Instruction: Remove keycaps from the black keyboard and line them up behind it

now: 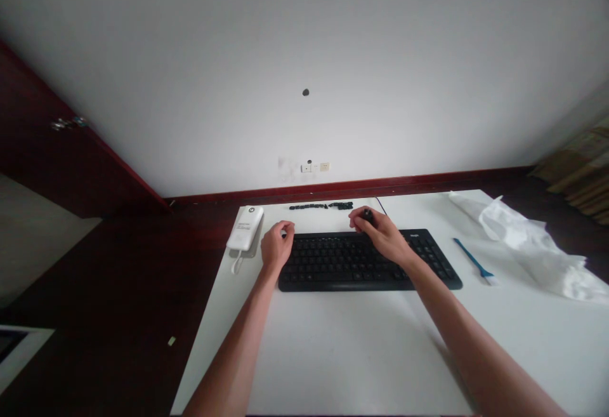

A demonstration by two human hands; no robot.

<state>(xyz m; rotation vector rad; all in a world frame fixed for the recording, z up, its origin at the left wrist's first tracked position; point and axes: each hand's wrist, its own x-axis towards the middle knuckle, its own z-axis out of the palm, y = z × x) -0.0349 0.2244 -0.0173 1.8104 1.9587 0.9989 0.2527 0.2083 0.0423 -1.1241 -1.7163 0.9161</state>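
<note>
A black keyboard (342, 285) lies on the white table, its number pad at the right. My left hand (276, 244) is at the keyboard's upper left corner with its fingers curled together; a dark bit shows between them, and whether it is the keyboard's edge or a loose piece I cannot tell. Over the right half of the keyboard, my right hand (380, 233) is closed around a short black object (368, 215), whose round end points up; most of it is hidden in the fingers. Loose black keycaps (308, 206) lie in a row behind the keyboard, with a second cluster of keycaps (343, 205) beside them.
A white power bank (245, 228) with a strap lies at the table's left edge. To the right are a blue brush (471, 258) and a crumpled white plastic bag (533, 245). A thin cable leaves the table's back edge. The wall has sockets (314, 167).
</note>
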